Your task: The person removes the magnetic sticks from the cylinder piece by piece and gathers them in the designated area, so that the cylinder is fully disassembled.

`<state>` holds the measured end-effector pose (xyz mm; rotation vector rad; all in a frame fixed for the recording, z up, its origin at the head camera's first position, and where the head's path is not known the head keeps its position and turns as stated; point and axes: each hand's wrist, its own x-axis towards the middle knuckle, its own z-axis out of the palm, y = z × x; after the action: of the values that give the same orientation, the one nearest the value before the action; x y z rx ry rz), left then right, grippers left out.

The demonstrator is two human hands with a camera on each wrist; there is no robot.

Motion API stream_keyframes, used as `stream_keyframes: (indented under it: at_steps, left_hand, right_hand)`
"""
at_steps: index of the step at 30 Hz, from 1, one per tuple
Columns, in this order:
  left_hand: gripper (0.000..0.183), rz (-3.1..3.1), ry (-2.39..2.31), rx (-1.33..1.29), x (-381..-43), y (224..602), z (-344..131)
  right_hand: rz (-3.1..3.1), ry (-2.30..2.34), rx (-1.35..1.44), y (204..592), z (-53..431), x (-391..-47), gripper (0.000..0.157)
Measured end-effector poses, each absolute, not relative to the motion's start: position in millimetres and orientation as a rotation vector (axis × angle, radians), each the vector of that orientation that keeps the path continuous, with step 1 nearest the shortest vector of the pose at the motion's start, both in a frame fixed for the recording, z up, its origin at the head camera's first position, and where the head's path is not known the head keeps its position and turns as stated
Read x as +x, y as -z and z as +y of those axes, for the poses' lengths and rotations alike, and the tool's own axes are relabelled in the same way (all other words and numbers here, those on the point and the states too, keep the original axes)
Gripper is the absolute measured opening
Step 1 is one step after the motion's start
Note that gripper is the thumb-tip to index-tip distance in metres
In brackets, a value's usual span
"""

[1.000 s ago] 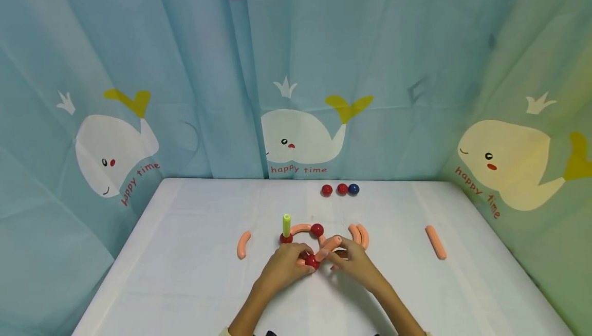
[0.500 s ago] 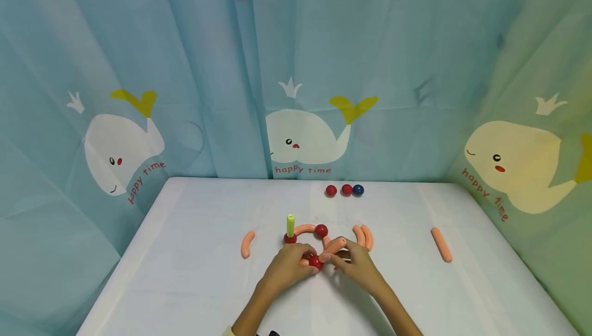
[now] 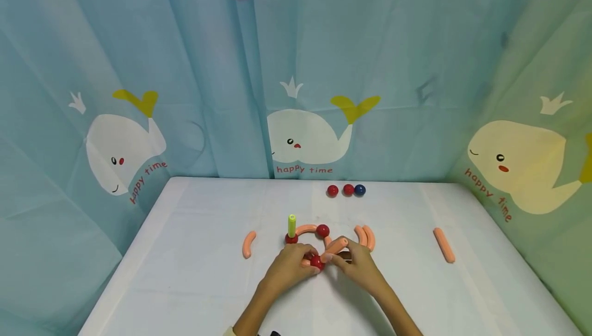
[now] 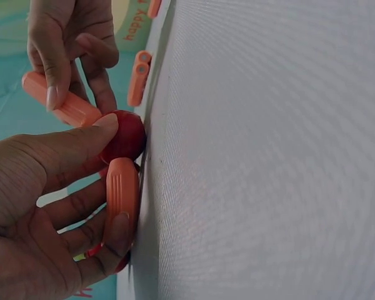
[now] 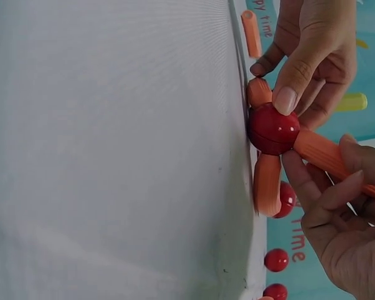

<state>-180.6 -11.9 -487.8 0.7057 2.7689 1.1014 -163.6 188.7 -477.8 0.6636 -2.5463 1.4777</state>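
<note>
My left hand (image 3: 289,265) holds a red ball (image 5: 274,130) low over the table, its thumb pressed on top. Curved orange sticks (image 4: 122,187) join that ball on two sides, forming a ring with other red balls (image 3: 322,230). A yellow-green rod (image 3: 292,226) stands upright on the ring's left ball. With thumb and fingers, my right hand (image 3: 359,264) pinches a straight orange stick (image 4: 62,100) that slants up and away from the held ball. The stick's lower end meets the ball's upper side. Part of the ring is hidden behind my hands.
Two curved orange sticks (image 3: 368,237) lie side by side beyond my right hand. Another curved stick (image 3: 248,245) is at left, and a straight one (image 3: 444,245) lies far right. Two loose red balls (image 3: 332,191) and a blue ball (image 3: 359,190) sit near the back edge.
The head view has turned slightly left, so everything appears shifted right. My right thumb has slid down toward the lower end of the orange stick. The left hand keeps its hold on the ball.
</note>
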Motion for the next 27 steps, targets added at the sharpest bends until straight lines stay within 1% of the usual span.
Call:
stream_keyframes:
  at_steps: [12, 17, 27]
  left_hand:
    - [0.027, 2.762, -1.11, 0.713, -180.3, 487.1, -11.3]
    - [0.028, 2.757, -1.107, 0.705, -180.0, 488.4, -11.9]
    - [0.026, 2.787, -1.092, 0.704, -180.7, 488.5, -12.4]
  right_hand:
    - [-2.575, -1.438, 0.637, 477.3, 188.4, -162.1, 0.011]
    - [-2.575, -1.406, 0.619, 478.5, 186.0, -160.1, 0.007]
    - [-2.631, -1.417, 0.488, 471.8, 185.1, -157.4, 0.009]
